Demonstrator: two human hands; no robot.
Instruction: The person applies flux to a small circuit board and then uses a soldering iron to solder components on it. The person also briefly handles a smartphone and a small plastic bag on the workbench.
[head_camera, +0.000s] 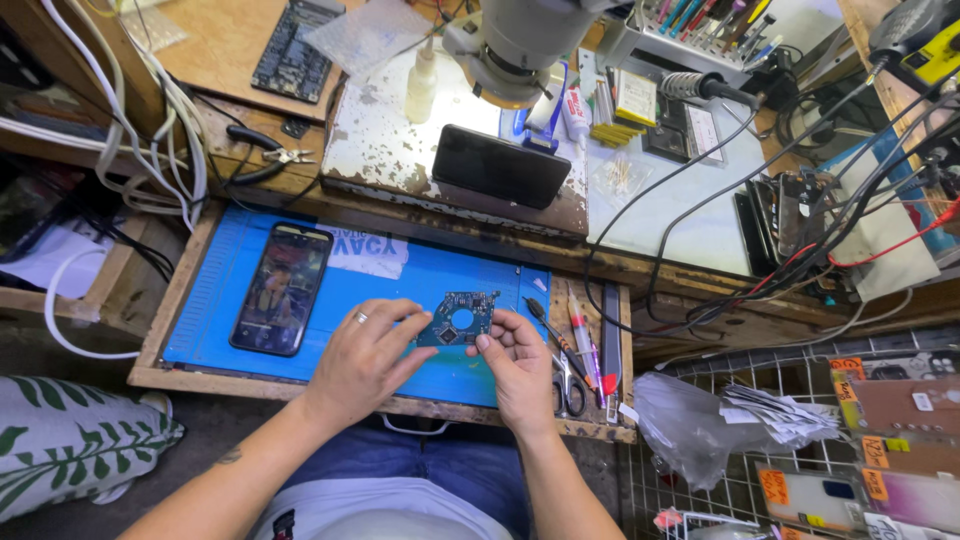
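Our fingers (412, 318) pinch a small blue board (457, 319) from both sides, just above the blue mat (400, 275). Left hand (365, 355), ring on, curls at the board's left edge; right hand (520, 365) grips the lower right corner. Forearms angle inward. A phone (281, 288) lies well left, scissors (568, 385) just right.

wooden tray (180, 375) | blue mat (400, 290) | phone (281, 288) | scissors (570, 385), perhaps tweezers (548, 328)
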